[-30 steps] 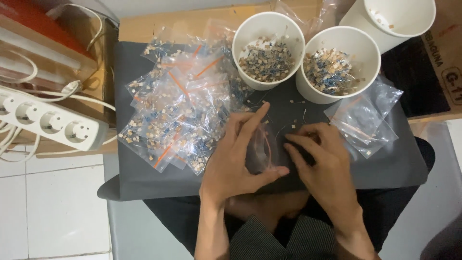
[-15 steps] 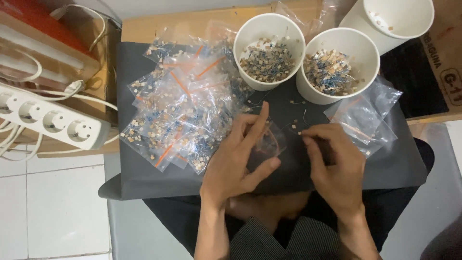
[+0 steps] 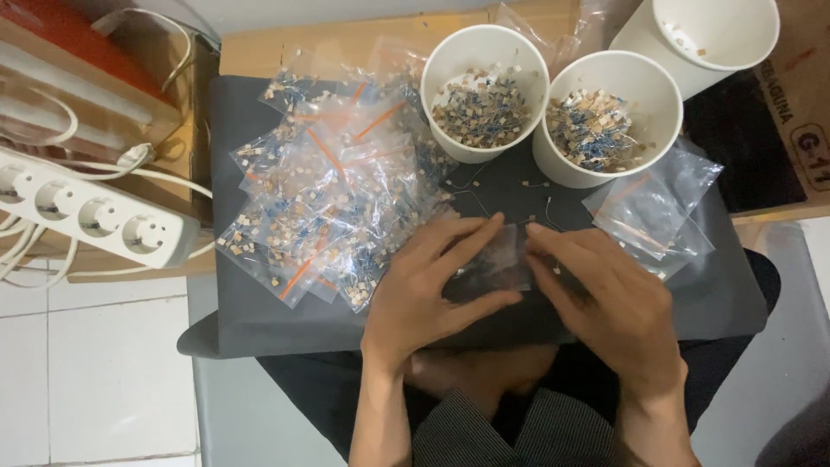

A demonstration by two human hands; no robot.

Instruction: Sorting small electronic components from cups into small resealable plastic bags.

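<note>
While both hands work at lower centre of the head view, a small clear bag [image 3: 497,259] sits stretched between them on the dark mat [image 3: 259,311]. Left hand [image 3: 428,290] pinches the bag's left side with thumb and fingers; right hand [image 3: 609,303] grips its right edge. Pile of filled bags [image 3: 333,199] lies upper left of the hands, touching none. Two white cups [image 3: 484,91] [image 3: 605,117] of small parts stand upper centre; a third cup [image 3: 705,39] upper right. Empty clear bags [image 3: 653,207] lie right of centre. White power strip [image 3: 86,212] at left edge.
</note>
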